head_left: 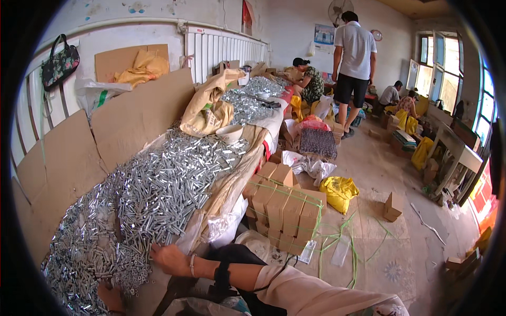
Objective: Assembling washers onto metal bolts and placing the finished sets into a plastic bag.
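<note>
A broad heap of shiny metal bolts or sleeve-like pins (163, 184) covers the long work surface on my left. Smaller ring-shaped pieces, like nuts or washers (136, 275), lie loose at its near edge. My right hand (169, 259), with a bracelet at the wrist, is at this edge with its fingers curled together. Whatever it may grip is too small to make out. Lower and further left, my left hand (110, 297) reaches in among the metal pieces. It is shadowed and partly cut off, so its fingers do not show clearly.
Cardboard sheets (139, 118) wall the heap's far side. A white bowl (230, 134) and a tan sack (208, 108) rest on it. Strapped small cartons (287, 210), a yellow bag (339, 194) and green strapping (342, 239) lie right. A person (356, 58) stands beyond; others sit further back.
</note>
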